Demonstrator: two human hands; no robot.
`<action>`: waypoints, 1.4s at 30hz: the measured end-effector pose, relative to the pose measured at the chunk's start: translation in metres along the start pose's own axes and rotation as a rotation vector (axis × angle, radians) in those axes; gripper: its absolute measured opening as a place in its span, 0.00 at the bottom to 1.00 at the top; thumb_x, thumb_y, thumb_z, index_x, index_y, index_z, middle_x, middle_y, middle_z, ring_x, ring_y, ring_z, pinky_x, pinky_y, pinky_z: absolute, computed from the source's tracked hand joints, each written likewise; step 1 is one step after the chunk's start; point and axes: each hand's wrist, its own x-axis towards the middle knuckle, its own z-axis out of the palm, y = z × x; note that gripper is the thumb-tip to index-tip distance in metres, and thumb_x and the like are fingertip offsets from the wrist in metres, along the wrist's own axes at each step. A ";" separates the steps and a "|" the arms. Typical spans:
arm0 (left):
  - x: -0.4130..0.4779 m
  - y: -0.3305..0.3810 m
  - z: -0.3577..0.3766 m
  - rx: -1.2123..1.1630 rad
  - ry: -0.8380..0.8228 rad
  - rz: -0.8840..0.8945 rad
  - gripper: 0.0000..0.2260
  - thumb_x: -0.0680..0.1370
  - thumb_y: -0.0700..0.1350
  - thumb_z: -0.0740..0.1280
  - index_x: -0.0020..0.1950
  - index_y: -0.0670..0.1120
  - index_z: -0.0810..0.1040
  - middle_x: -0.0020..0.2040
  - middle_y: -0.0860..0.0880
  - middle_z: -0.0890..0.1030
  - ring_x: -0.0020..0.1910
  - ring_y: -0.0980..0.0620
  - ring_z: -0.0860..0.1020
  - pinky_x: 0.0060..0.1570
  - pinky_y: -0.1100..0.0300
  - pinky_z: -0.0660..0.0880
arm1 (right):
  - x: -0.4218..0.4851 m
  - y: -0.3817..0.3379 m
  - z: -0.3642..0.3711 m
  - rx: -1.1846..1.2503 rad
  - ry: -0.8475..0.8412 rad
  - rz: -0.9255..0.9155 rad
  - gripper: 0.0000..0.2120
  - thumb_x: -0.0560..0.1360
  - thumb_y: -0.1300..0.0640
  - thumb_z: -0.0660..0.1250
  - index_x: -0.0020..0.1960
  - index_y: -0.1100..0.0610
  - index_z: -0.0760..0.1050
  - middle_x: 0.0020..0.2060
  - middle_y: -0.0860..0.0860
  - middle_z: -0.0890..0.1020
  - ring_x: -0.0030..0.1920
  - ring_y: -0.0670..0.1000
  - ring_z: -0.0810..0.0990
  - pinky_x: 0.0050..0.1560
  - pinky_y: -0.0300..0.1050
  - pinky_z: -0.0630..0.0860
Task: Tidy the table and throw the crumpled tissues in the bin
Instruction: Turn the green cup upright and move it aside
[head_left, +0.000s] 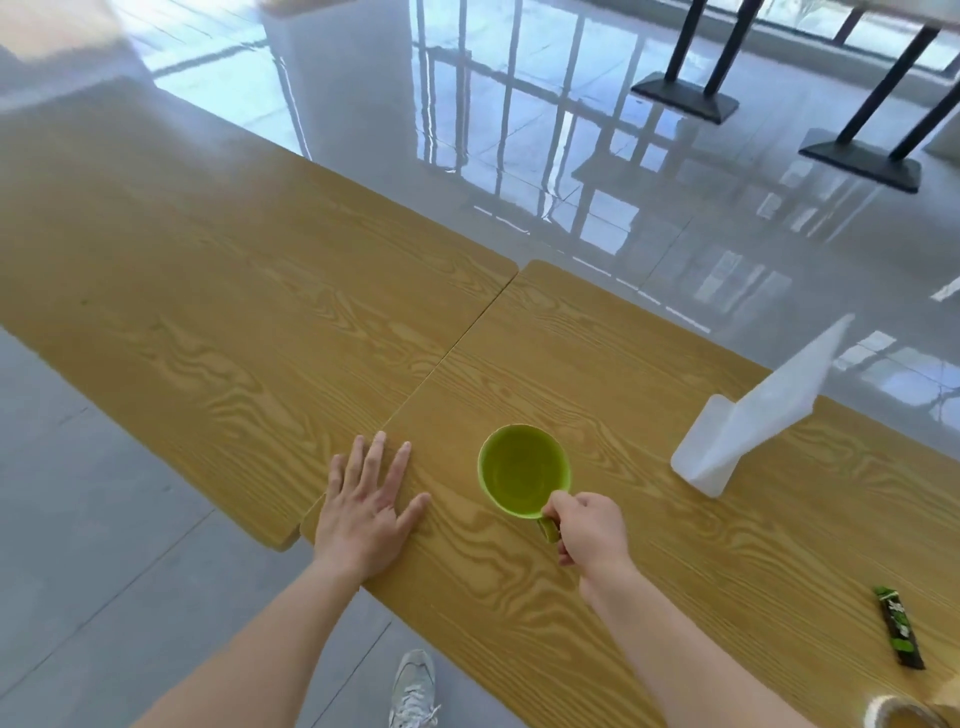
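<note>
A green mug (522, 470) stands upright and empty on the wooden table (675, 561), near its front edge. My right hand (592, 530) grips the mug's handle from the near side. My left hand (366, 512) lies flat on the table to the left of the mug, fingers spread, holding nothing. A white tissue box (711, 447) with a tissue sticking up out of it stands to the right of the mug. No crumpled tissue and no bin are in view.
A second wooden table (208, 291) butts against the first on the left. A dark green sachet (898, 626) lies at the right edge. A roll of tape (904, 714) shows at the bottom right. Black table legs (691, 88) stand on the glossy floor beyond.
</note>
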 end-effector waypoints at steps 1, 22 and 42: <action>-0.002 -0.003 0.002 -0.012 0.011 0.006 0.34 0.76 0.72 0.38 0.79 0.59 0.42 0.81 0.50 0.41 0.78 0.50 0.34 0.77 0.46 0.37 | 0.001 -0.004 0.011 -0.005 -0.005 0.001 0.09 0.70 0.58 0.67 0.37 0.57 0.67 0.32 0.55 0.69 0.33 0.54 0.68 0.32 0.48 0.68; -0.004 -0.007 0.000 -0.116 0.113 0.033 0.32 0.81 0.64 0.48 0.80 0.46 0.56 0.81 0.47 0.52 0.80 0.49 0.44 0.77 0.48 0.46 | -0.002 -0.031 0.134 0.181 0.071 0.055 0.07 0.74 0.58 0.66 0.41 0.61 0.74 0.34 0.54 0.75 0.34 0.52 0.74 0.33 0.46 0.75; -0.012 0.020 -0.033 -0.645 0.122 -0.063 0.45 0.72 0.62 0.71 0.80 0.49 0.50 0.77 0.53 0.63 0.75 0.56 0.62 0.70 0.63 0.64 | 0.036 -0.048 0.111 -0.110 0.012 -0.146 0.10 0.79 0.51 0.63 0.57 0.51 0.78 0.51 0.49 0.82 0.50 0.52 0.81 0.51 0.54 0.80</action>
